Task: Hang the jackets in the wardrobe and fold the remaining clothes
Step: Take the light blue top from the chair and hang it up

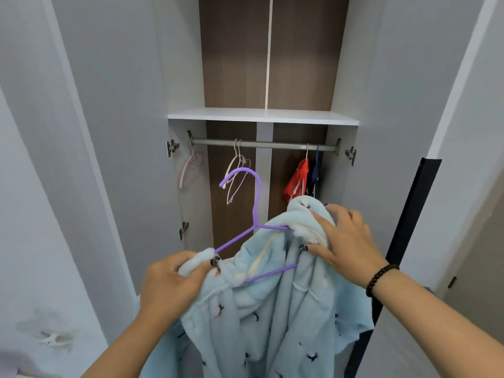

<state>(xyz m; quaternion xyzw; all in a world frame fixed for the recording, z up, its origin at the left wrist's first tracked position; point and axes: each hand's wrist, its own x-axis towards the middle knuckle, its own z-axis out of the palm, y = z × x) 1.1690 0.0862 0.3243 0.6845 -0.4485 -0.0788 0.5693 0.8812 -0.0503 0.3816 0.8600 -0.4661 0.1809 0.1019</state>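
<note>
A light blue fleece jacket [261, 317] with small dark bird prints hangs in front of me, partly pulled over a purple hanger [256, 197]. My left hand [169, 285] grips the jacket's left collar edge near a snap button. My right hand [346, 241] grips the bunched right shoulder of the jacket over the hanger's right arm. The hanger's hook points up, below the wardrobe rail [261, 144]. The hanger's arm ends are hidden inside the fabric.
The open wardrobe has a white shelf [261, 117] above the rail. Empty pale hangers [236, 170] hang at centre-left, a pink one [191, 167] on the left wall. A red garment [297, 178] and a navy one [316, 170] hang at right. Both doors stand open.
</note>
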